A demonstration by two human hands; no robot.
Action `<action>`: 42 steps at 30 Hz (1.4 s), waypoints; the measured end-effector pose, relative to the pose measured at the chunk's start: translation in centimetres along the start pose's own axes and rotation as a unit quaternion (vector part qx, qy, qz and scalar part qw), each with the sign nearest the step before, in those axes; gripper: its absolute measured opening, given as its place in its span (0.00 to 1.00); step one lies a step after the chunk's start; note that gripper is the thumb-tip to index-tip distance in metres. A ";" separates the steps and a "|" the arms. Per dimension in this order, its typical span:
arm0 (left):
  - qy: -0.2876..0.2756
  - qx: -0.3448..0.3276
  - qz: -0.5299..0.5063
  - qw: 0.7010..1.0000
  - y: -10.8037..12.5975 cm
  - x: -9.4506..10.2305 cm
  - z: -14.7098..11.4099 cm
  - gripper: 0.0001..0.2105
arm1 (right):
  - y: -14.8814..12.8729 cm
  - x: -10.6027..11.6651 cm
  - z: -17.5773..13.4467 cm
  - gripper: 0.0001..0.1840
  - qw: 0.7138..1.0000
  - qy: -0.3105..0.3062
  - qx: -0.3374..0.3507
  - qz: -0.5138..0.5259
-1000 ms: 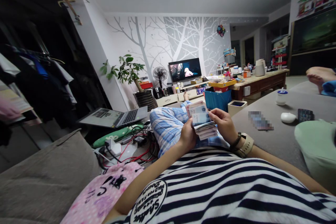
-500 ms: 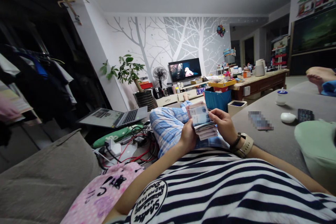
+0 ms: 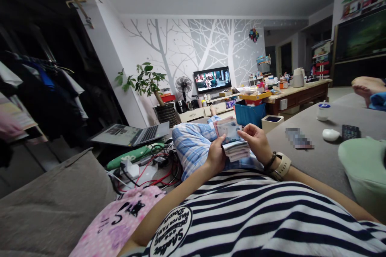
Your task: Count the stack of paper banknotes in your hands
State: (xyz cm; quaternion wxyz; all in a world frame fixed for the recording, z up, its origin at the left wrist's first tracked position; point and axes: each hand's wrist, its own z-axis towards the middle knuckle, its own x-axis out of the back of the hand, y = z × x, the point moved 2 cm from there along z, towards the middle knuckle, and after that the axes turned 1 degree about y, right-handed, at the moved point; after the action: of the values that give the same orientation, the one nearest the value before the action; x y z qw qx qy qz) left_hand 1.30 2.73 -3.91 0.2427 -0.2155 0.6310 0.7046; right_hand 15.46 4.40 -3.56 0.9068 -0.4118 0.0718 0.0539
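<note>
A folded wad of banknotes (image 3: 237,151) is gripped by my left hand (image 3: 216,154), with the thumb lying over its near side. The upper part of the wad fans upward and shows a bluish note (image 3: 229,130) in front of pinkish ones. My right hand (image 3: 256,140) pinches the right edge of that bluish note between thumb and fingertips. Both hands are above my lap, over blue plaid trousers (image 3: 191,140). A dark bead bracelet and a pale watch (image 3: 283,166) circle my right wrist.
An open laptop (image 3: 132,133) lies to the left, above tangled cables (image 3: 163,168). On the grey sofa surface at right are a blurred-out flat object (image 3: 299,138), a white mouse (image 3: 331,135), a remote (image 3: 350,132) and a lidded jar (image 3: 323,111). Another person's bare foot (image 3: 363,88) shows far right.
The bluish note at the front has tilted down toward me, and my right fingertips have shifted slightly left along it. The television picture has changed. My left hand keeps its hold.
</note>
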 end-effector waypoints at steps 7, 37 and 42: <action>0.017 -0.023 0.044 0.999 0.3 -0.1 -0.4 0.03 | 0.4 0.2 0.3 0.31 1.000 -0.012 -0.021 -0.016; -0.058 0.020 0.007 0.998 0.2 -0.4 0.4 0.16 | -0.4 0.1 -0.1 0.26 0.999 -0.021 0.027 -0.003; -0.064 0.009 0.018 0.998 0.0 -0.1 0.7 0.16 | -0.4 0.1 -0.1 0.25 0.999 -0.021 0.027 -0.002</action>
State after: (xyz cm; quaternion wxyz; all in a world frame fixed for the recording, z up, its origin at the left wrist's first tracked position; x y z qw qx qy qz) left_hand 1.42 3.38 -3.75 0.2718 -0.1570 0.6241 0.7155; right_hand 15.64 4.13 -3.36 0.9189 -0.3863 0.0534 0.0590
